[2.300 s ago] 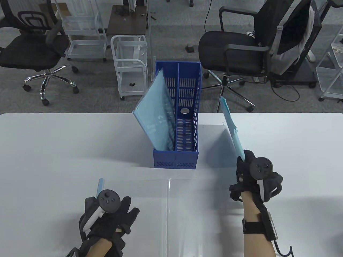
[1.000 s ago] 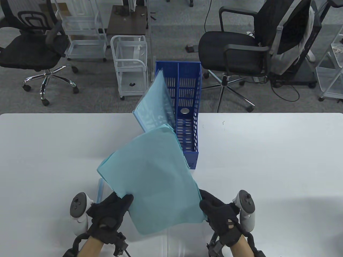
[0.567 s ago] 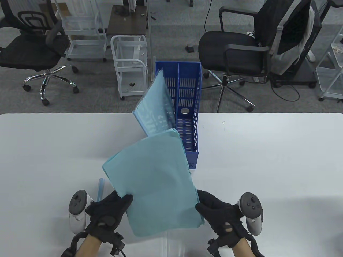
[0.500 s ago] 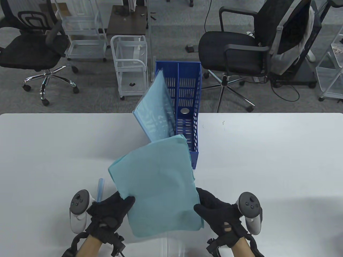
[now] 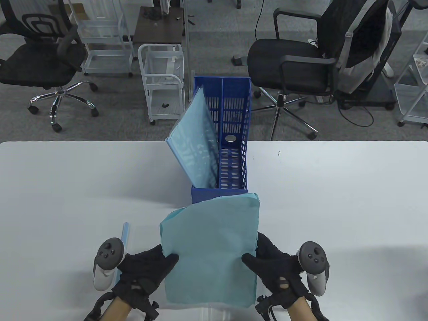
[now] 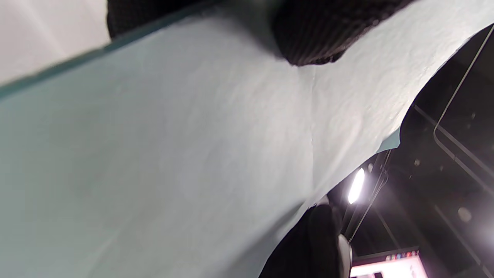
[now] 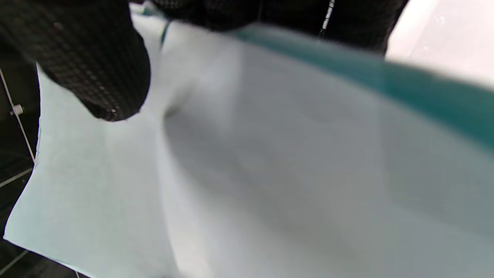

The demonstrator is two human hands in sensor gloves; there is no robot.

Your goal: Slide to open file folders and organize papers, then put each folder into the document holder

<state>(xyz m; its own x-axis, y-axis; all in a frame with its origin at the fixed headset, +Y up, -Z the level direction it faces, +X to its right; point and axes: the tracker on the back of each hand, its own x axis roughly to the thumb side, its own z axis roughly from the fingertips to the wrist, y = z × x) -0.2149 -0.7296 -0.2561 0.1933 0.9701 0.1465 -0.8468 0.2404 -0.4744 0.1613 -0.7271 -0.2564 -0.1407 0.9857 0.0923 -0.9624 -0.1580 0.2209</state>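
- While both gloved hands hold it up near the front edge of the white desk [image 5: 334,187], a stack of light teal paper sheets [image 5: 210,247] stands between them, tilted, its top edge overlapping the front of the blue perforated plastic document holder [image 5: 234,140].
- Left hand [image 5: 143,271] grips the stack's left edge, thumb curled onto the front face, other fingers behind the sheets.
- Right hand [image 5: 274,264] grips the right edge the same way, thumb on the front.
- Left wrist view: a black gloved fingertip [image 6: 308,38] presses the pale paper; right wrist view: a gloved thumb [image 7: 96,65] on the sheet, a darker teal edge beside it.
- Holder sits at desk centre, far side; a translucent blue file folder [image 5: 194,147] leans in its left compartment, sticking out to the left.
- Thin pale blue plastic slide bar [image 5: 126,234] lies on the desk just beside the left hand's tracker.
- Black office chairs [image 5: 294,63] and white wire carts [image 5: 162,80] stand on the grey floor beyond the desk.
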